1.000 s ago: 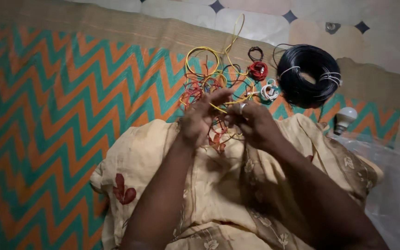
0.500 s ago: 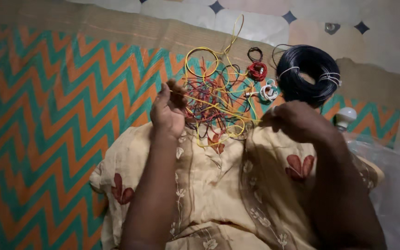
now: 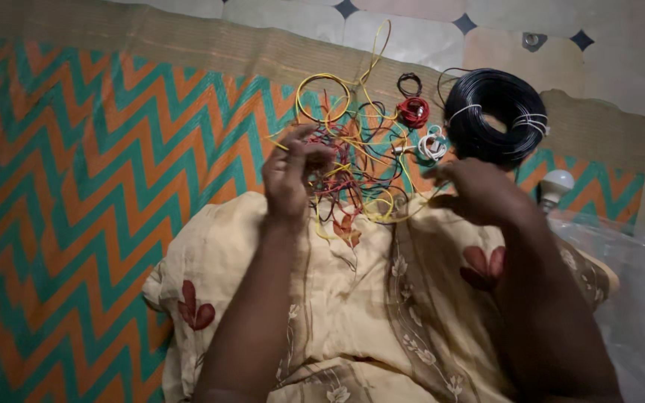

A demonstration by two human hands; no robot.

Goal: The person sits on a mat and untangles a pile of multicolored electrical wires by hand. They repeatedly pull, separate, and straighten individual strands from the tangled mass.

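Nearest the camera, a beige floral cloth (image 3: 352,313) covers the person's lap across the lower middle of the frame, with 2 forearms reaching up over it. The left hand (image 3: 290,175), left of centre, is raised with fingers bent and pinched narrowly on strands at the left edge of the tangle of wires (image 3: 352,168). The right hand (image 3: 475,190), right of centre, is closed loosely, thumb against fingers, on a yellow strand running from the tangle's right side.

The tangle lies between and just beyond both hands, at the cloth's upper edge: thin red, yellow, black and dark loops knotted together, with 1 open yellow loop at its upper left and a yellow end trailing toward the top of the frame.

Beyond it, a small red wire coil (image 3: 413,112) and a small white coil (image 3: 432,146) sit just beside the tangle. A large black cable coil (image 3: 496,116) lies at upper right. A white bulb (image 3: 556,185) rests at the right edge, on the orange-and-teal zigzag mat (image 3: 76,186).
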